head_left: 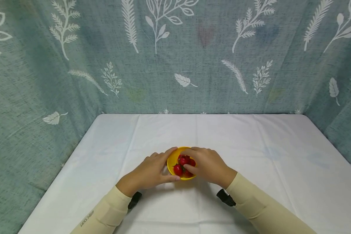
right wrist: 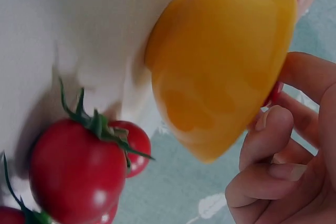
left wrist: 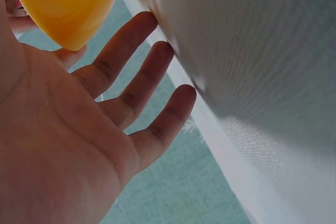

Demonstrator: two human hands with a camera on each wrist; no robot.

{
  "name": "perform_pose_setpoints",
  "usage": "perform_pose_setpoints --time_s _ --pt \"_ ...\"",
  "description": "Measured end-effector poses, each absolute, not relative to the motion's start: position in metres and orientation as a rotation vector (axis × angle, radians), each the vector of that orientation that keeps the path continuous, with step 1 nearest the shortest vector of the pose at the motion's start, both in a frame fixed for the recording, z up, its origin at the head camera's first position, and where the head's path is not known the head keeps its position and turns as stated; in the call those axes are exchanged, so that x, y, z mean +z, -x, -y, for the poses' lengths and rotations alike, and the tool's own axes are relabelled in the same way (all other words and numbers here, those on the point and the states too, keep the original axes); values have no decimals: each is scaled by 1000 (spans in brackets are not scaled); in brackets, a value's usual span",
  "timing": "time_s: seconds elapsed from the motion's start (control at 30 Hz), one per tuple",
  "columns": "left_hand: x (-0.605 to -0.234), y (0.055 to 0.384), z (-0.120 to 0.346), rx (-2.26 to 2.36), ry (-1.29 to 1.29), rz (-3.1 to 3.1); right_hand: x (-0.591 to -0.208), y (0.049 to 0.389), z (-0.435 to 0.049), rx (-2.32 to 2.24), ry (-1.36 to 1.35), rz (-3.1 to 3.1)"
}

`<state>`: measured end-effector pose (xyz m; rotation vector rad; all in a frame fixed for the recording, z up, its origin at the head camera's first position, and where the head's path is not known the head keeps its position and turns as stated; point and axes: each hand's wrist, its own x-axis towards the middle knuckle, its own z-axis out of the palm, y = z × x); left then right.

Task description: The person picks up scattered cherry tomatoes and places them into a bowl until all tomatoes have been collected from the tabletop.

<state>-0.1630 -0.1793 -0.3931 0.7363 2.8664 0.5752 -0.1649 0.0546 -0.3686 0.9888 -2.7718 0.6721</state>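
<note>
A small yellow bowl [head_left: 171, 161] stands on the white table and holds several red tomatoes [head_left: 178, 170] with green stems. My left hand [head_left: 152, 169] holds the bowl from the left, thumb at the near rim and index finger at the far rim. Its other three fingers [left wrist: 144, 72] reach down to the cloth in the left wrist view. My right hand [head_left: 209, 164] is over the bowl's right side, thumb and index finger around a tomato [head_left: 183, 160] on top of the others. Most of that tomato is hidden by the bowl in the right wrist view.
More red tomatoes [right wrist: 79, 171] with green stems lie close beside the bowl in the right wrist view; the head view does not show them. A wrinkled white cloth [head_left: 237, 139] covers the table. A green leaf-patterned curtain [head_left: 175, 65] hangs along its back and sides.
</note>
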Motion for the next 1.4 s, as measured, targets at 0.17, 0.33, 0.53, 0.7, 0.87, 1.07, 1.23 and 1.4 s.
perform_pose_setpoints --time_s 0.17,0.33,0.53,0.7,0.87,1.07,1.23,1.4 --pt "-392 163 177 577 -748 -2864 -372 167 -53 670 -964 2795" --pt "-391 164 177 562 -747 -2866 -374 168 -52 650 -980 2805" --pt "-391 164 177 555 -742 -2867 -373 169 -52 631 -991 2806" --pt "-392 165 176 555 -740 -2870 -370 164 -61 634 -972 2773" --pt "-393 165 174 548 -728 -2872 -369 159 -79 638 -907 2710" --pt "-395 165 174 555 -684 -2859 -376 162 -99 658 -792 2708" --pt "-397 164 175 555 -671 -2873 -382 167 -108 672 -715 2766" --pt "-399 165 175 538 -678 -2891 -384 171 -110 646 -684 2834"
